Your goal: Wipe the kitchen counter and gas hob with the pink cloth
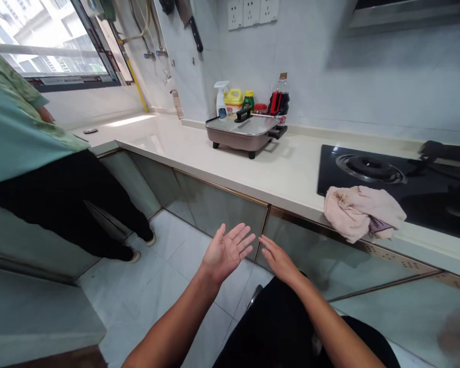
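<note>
My left hand (230, 251) is held palm up in front of the lower cabinets, fingers spread, with nothing in it. Close to its right, my right hand (279, 259) has its fingers stretched out and also holds nothing; the two hands are apart. A crumpled pale pink towel (362, 209), stained in places, lies over the counter edge and the front corner of the black gas stove (410, 191); it is nearest to my right hand. Farther back on the white counter (291, 171) stands a covered electric pan (239, 134) with a glass lid.
Behind the pan are a spray bottle (221, 99), a yellow jug (233, 98), a green-capped bottle (249, 99), a red-lidded jar (260, 108) and a dark sauce bottle (279, 102). A knife (193, 28) hangs on the wall. Another person (26, 138) stands at the left by the counter.
</note>
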